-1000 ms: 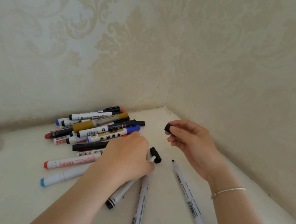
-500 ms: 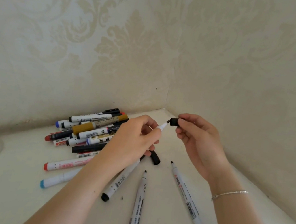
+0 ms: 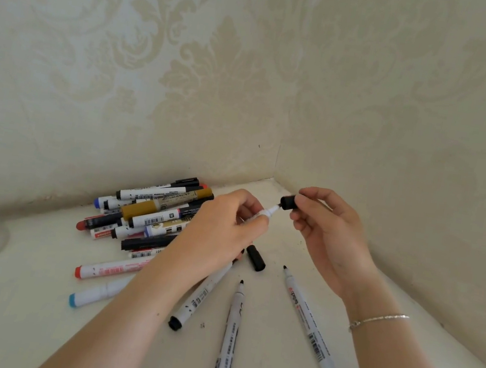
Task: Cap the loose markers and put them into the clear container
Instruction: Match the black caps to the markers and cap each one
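Two hands meet above the far corner of the table (image 3: 287,363), and the coming move turns on one line between them. The pile of capped markers (image 3: 148,217) lies on the table at about ten o'clock from the hands, against the wall. The left hand (image 3: 222,231) is curled round a white marker (image 3: 269,212), gripping it near the writing end; the barrel runs down under the palm and its black tail end shows at about seven o'clock. The marker's long axis therefore points from seven o'clock to one o'clock, tip uppermost. The right hand (image 3: 331,238) pinches a black cap (image 3: 288,202) between thumb and fingers, with the cap's open mouth facing the tip. The cap lies just beyond the tip at about two o'clock, very near or just touching it; which cannot be told. Judged from this, the cap is nearly in line with the barrel, so a short push along that axis should seat it.

Two uncapped markers, one (image 3: 229,342) at six o'clock and one (image 3: 310,326) at five o'clock, lie on the table with tips pointing away from the person. A loose black cap (image 3: 255,258) lies between them and the hands. No clear container can be made out with certainty.
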### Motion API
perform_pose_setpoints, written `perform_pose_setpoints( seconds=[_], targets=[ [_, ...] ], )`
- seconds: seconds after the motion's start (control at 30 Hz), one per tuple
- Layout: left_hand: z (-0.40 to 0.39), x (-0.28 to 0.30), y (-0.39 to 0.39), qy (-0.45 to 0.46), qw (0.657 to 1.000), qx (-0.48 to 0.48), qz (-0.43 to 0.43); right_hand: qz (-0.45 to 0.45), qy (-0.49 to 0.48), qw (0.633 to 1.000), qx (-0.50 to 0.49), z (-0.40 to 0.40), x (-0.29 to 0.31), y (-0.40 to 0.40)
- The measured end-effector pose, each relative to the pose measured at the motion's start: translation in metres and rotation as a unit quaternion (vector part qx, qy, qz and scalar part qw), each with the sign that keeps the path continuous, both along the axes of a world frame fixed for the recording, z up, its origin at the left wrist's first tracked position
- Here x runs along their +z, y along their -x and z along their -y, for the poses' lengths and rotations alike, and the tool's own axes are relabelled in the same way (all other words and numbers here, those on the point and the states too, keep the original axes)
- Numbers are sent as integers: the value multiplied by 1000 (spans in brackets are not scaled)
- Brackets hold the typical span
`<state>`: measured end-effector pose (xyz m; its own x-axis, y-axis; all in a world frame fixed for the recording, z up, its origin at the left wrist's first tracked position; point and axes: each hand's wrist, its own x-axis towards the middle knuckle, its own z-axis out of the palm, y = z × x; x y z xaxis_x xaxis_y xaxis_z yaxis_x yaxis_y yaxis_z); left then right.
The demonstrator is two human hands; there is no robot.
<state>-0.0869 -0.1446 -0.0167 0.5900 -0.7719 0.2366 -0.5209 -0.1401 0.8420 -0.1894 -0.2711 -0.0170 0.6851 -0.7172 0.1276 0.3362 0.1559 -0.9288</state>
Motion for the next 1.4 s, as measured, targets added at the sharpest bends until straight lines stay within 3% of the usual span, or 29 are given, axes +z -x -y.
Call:
perform_pose_setpoints(
  seconds=[0.3,0.9,1.07,1.23,1.4],
  targets=[
    [-2,-3,-10,14,999,28,6,-27,18,999,10,2,-1,4],
    [0,-5,-8,-45,994,-9,94,-9,17,1000,23,1,-1,1],
    [0,-7,-10,-64,990,-22,127,-37,71,997,8,-1,-3,-1],
    [-2,-8,-12,-43,991,-42,122,-15,52,998,26,-4,-5,-4],
    [-3,-8,-10,-28,987,-30,152,-28,118,992,-47,-11,-3,-7]
  ],
)
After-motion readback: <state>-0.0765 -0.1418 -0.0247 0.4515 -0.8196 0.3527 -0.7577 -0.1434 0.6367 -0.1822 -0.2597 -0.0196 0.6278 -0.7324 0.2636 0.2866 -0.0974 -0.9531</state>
